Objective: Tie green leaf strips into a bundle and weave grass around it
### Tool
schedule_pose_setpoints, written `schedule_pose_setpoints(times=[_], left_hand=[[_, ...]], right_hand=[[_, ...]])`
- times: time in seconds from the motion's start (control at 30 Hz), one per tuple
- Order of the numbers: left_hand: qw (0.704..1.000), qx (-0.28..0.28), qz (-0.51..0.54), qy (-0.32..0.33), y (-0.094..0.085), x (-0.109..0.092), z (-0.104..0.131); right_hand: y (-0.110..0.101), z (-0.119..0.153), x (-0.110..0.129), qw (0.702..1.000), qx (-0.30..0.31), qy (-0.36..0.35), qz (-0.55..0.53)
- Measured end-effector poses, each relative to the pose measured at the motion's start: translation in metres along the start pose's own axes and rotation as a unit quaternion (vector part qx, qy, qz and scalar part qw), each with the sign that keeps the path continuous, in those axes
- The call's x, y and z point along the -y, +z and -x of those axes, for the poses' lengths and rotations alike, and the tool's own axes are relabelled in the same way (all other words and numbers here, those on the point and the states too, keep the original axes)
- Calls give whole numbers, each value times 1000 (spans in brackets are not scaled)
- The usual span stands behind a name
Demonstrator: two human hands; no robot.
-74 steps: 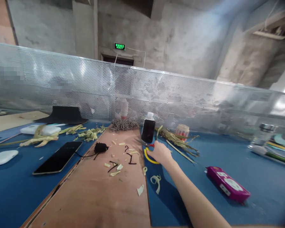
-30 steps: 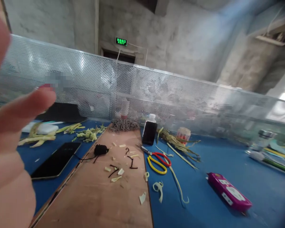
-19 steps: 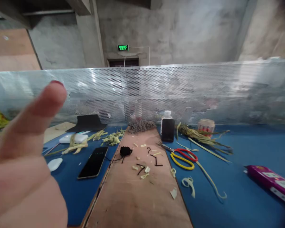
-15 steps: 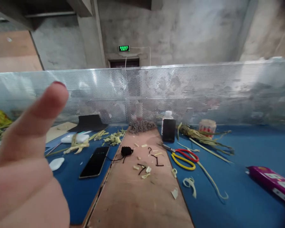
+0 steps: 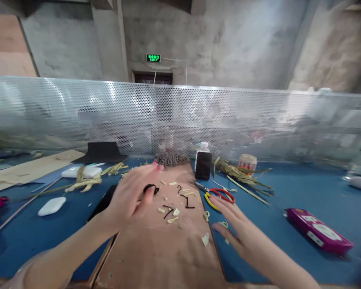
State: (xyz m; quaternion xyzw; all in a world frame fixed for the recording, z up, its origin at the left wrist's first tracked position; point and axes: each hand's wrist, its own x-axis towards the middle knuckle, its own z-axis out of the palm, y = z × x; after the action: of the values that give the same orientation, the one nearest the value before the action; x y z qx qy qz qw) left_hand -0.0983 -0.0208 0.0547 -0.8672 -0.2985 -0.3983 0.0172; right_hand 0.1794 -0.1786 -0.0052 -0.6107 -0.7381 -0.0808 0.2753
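Observation:
My left hand (image 5: 134, 194) reaches over the wooden strip, thumb and fingers apart, slightly blurred. Just beyond its thumb lies a small ball of black yarn (image 5: 151, 188), partly hidden by the hand; I cannot tell if they touch. The same hand and wrist cover part of a black phone (image 5: 104, 204). On the right, my right hand (image 5: 233, 218) is open, palm down, with its fingertips by the handles of the scissors (image 5: 224, 194), which have one red and one yellow loop. A curled pale strip (image 5: 223, 224) shows between its thumb and fingers.
Scraps and black thread bits (image 5: 188, 202) litter the wooden strip (image 5: 156, 257). Behind stand a grey yarn heap (image 5: 173, 159), a bottle (image 5: 203, 146) behind a black block (image 5: 203, 165), dried stalks (image 5: 237, 170) and a perforated metal screen (image 5: 180, 108). A purple packet (image 5: 319, 232) lies right, a white case (image 5: 52, 206) left.
The hand that loomed close at the left is gone from there. Both my hands now extend over the table, left by the black yarn, right by the scissors. The view has shifted slightly.

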Motion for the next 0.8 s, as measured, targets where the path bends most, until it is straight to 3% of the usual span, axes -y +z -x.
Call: schedule_pose_setpoints(times=[0.07,0.13,0.2,0.23,0.37,0.47,0.53,0.67,0.8], left_hand=[[996,85,-24,18,15,19,-9],[980,191,-53,-21,33,46,-15],[959,267,-65,-76,49,71,-16],[956,277,-62,-78,54,81,-14],[961,262,-46,-74,59,93,-8],[971,217,-31,-98,56,91,-10],[978,163,-24,-130,54,92,-12],[978,91,-17,-186,56,103,-10],[970,79,3,-228,59,114,-6]], right_hand=[[35,4,-17,998,46,11,30],[64,10,-36,994,74,11,77],[79,14,-50,992,79,-18,96],[82,15,-54,992,71,-30,95],[70,-3,-44,998,21,-49,30],[59,-51,-18,996,6,-69,-48],[59,-96,-3,989,21,-129,-68],[88,-189,8,981,104,-156,-39],[124,-241,2,983,143,-117,-5]])
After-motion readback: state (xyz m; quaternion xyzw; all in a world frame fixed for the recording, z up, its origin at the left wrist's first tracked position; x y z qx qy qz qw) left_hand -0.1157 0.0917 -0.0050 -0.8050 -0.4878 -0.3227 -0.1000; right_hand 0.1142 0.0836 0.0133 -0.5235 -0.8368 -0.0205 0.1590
